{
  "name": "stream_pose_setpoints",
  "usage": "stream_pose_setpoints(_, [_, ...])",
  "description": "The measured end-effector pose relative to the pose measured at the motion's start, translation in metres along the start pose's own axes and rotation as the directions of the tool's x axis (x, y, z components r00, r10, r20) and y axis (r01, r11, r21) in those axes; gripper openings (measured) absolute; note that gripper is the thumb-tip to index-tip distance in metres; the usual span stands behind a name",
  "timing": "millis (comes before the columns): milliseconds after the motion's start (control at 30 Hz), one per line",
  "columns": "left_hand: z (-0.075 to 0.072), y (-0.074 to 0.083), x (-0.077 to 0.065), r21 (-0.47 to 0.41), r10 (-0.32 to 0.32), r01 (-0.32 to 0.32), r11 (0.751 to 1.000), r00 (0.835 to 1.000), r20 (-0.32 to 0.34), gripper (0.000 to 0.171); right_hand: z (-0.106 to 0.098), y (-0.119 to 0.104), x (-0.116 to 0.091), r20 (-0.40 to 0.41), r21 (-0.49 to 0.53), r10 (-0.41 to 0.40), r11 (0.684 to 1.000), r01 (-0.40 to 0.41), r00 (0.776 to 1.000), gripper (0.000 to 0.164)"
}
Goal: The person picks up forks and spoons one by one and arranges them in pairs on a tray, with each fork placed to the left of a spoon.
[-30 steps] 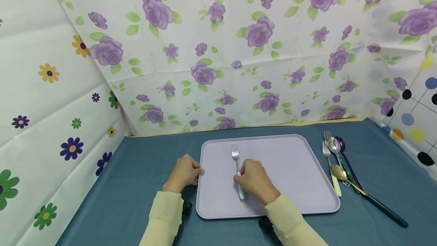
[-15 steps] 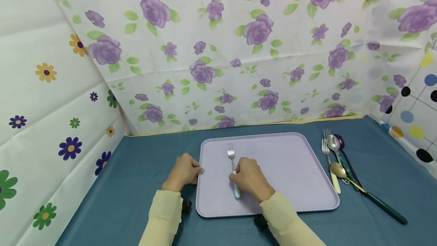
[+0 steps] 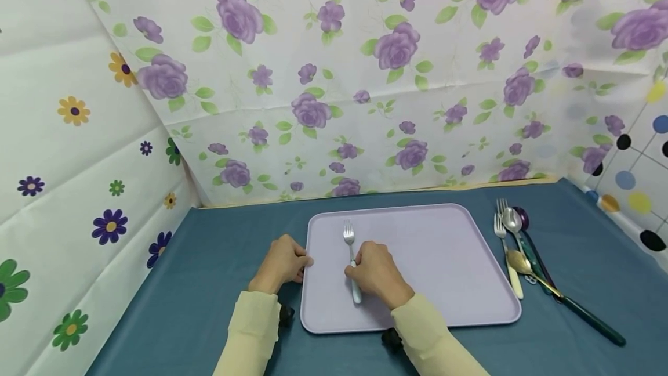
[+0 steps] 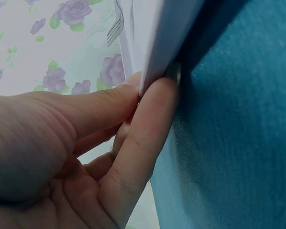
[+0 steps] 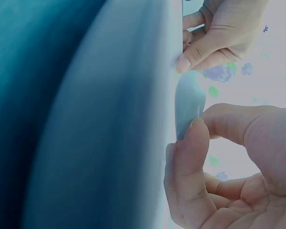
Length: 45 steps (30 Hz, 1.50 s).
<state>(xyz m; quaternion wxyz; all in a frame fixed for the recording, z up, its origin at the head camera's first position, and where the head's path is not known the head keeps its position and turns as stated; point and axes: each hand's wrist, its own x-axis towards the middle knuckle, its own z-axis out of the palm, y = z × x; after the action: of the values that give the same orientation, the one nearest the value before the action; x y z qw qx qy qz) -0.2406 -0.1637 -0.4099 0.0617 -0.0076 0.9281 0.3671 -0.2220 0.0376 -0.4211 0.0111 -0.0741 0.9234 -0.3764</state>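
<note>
A pale lilac tray [image 3: 428,266] lies on the blue cloth. At its left rim, my left hand [image 3: 280,264] pinches the edge; in the left wrist view the thumb is over the rim and a finger [image 4: 150,109] is under it. My right hand [image 3: 377,271] pinches the light handle of a fork [image 3: 349,234] over the left half of the tray, tines pointing to the far side. The right wrist view shows the pale handle end [image 5: 189,100] between thumb and fingers, close over the tray surface.
Right of the tray lies a loose pile of cutlery: a fork with a cream handle [image 3: 514,278], a silver spoon [image 3: 511,220], a purple spoon [image 3: 523,218] and a gold spoon with a green handle [image 3: 590,317]. A flowered sheet [image 3: 365,132] hangs behind the table.
My right hand has slid the fork leftward, nearer the tray's left rim. My left hand keeps its hold on the rim, and the cutlery pile has not moved.
</note>
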Motion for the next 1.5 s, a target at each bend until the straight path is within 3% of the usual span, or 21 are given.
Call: stream_pose_setpoints(1500, [-0.001,0.000,0.000,-0.039,0.007,-0.006,0.999,1.000,0.007,0.012,0.026,-0.027,0.006,0.046,-0.015,0.009,1.000,-0.008,0.999,0.044])
